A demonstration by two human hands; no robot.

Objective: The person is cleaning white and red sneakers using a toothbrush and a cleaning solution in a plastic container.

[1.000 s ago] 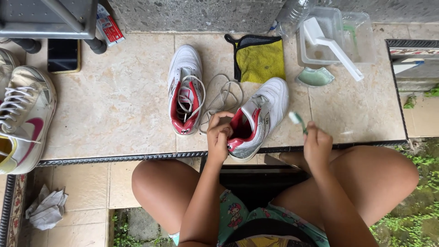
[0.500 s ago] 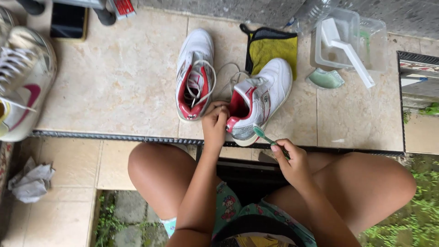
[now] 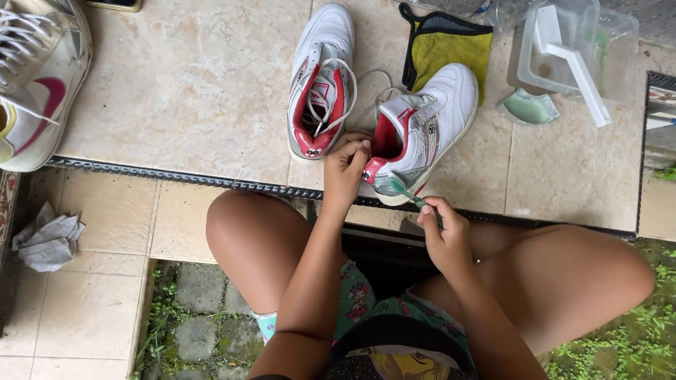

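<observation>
Shoe in hand: a white sneaker point(image 3: 422, 134) with red lining lies on the tiled ledge point(image 3: 190, 91), heel at the ledge's front edge, toe pointing away and a little to the right.
Left hand point(image 3: 346, 169): clenched on the sneaker's heel collar, fingers pinching the red rim, thumb on the outside.
Right hand point(image 3: 442, 229): closed around the handle of a green toothbrush point(image 3: 407, 193), held low, just in front of the ledge edge.
Toothbrush: it slants up and left from the fist; its head touches the grey side of the sneaker's heel, close to the sole.
Second shoe: the matching white sneaker point(image 3: 320, 77) stands just to the left, nearly parallel, its loose white laces spilling between the two shoes.
Cloth: a yellow cloth point(image 3: 443, 49) with a dark border lies flat behind the held sneaker, its lower edge tucked under the toe.
Container: a clear plastic tub point(image 3: 598, 49) sits at the far right of the ledge with a white scoop-like tool point(image 3: 574, 60) resting across it.
Green piece: a small pale green object point(image 3: 529, 107) lies just in front of the tub.
Far left: another, larger white sneaker point(image 3: 35, 84) with a pink mark sits at the ledge's left edge.
Floor: a crumpled grey rag point(image 3: 48, 236) lies on the lower tiles, well apart from the hands.
</observation>
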